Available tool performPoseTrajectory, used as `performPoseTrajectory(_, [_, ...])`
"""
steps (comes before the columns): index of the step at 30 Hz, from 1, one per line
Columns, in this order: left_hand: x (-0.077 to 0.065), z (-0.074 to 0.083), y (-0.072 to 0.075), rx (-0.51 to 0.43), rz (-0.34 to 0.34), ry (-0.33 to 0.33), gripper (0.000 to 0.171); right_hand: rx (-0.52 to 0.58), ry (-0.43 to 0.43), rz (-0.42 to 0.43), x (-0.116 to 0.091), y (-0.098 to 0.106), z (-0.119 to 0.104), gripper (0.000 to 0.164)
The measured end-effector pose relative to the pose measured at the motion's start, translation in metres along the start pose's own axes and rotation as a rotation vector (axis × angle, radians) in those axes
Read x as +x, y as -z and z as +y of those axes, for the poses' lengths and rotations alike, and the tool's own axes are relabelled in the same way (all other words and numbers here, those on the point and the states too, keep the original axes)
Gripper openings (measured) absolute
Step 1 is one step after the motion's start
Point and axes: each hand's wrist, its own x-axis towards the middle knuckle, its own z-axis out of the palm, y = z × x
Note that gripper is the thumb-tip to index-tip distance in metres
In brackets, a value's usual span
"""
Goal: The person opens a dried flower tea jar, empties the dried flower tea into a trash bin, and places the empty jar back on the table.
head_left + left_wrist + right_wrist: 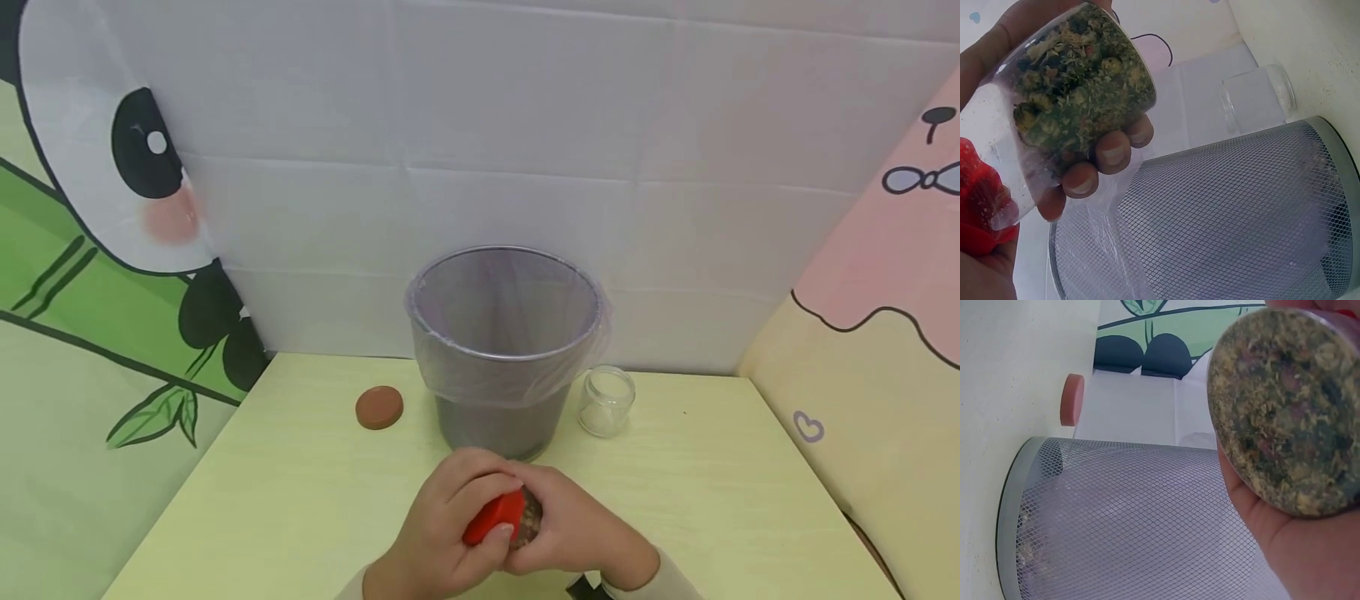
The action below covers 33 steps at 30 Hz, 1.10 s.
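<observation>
In front of the bin, my two hands meet around a clear jar (pixel 1082 87) packed with dried flowers and leaves. My left hand (pixel 453 525) grips its red lid (pixel 497 515), which has a wavy edge in the left wrist view. Curled fingers of my right hand (pixel 573 521) hold the jar's body. The jar lies tilted on its side, its base (pixel 1291 412) facing the right wrist camera. Whether the lid is still seated on the jar's mouth, I cannot tell.
Just beyond the hands stands a grey mesh bin (pixel 495 425) with a clear plastic liner over its rim. A reddish-brown round disc (pixel 379 407) lies left of it. An open glass jar (pixel 606 402) stands to its right on the pale yellow table (pixel 720 492).
</observation>
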Motion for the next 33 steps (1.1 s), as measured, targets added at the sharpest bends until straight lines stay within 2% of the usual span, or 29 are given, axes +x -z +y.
performPoseTrajectory(7, [-0.004,0.000,0.000,0.034,0.007,0.050,0.030,-0.065,-0.039,0.056,0.000,-0.004,-0.002,0.058])
performPoseTrajectory(10, [-0.010,0.001,-0.002,0.065,0.005,0.114,0.029,-0.183,-0.081,0.119,0.000,-0.008,-0.004,0.059])
performPoseTrajectory(13, [-0.017,0.003,-0.005,0.120,0.000,0.238,0.026,-0.338,-0.124,0.211,0.001,-0.014,-0.004,0.062])
performPoseTrajectory(16, [-0.022,0.009,-0.008,0.187,-0.013,0.433,0.021,-0.452,-0.143,0.293,0.003,-0.020,-0.002,0.062])
performPoseTrajectory(19, [-0.023,0.014,-0.009,0.225,-0.037,0.594,0.025,-0.487,-0.153,0.325,0.004,-0.024,0.001,0.058])
performPoseTrajectory(21, [-0.023,0.014,-0.009,0.225,-0.057,0.641,0.025,-0.456,-0.173,0.315,0.004,-0.023,0.002,0.057])
performPoseTrajectory(23, [-0.023,0.013,-0.008,0.200,-0.076,0.633,0.027,-0.381,-0.195,0.285,0.003,-0.021,0.003,0.057])
performPoseTrajectory(25, [-0.023,0.011,-0.005,0.162,-0.094,0.589,0.028,-0.268,-0.190,0.233,0.002,-0.017,0.004,0.057])
performPoseTrajectory(30, [-0.019,0.005,0.004,0.014,-0.132,0.451,0.036,0.059,-0.080,0.062,0.001,-0.003,0.007,0.055])
performPoseTrajectory(33, [-0.017,0.004,0.008,-0.075,-0.159,0.380,0.037,0.231,-0.063,-0.043,-0.001,0.001,0.009,0.054])
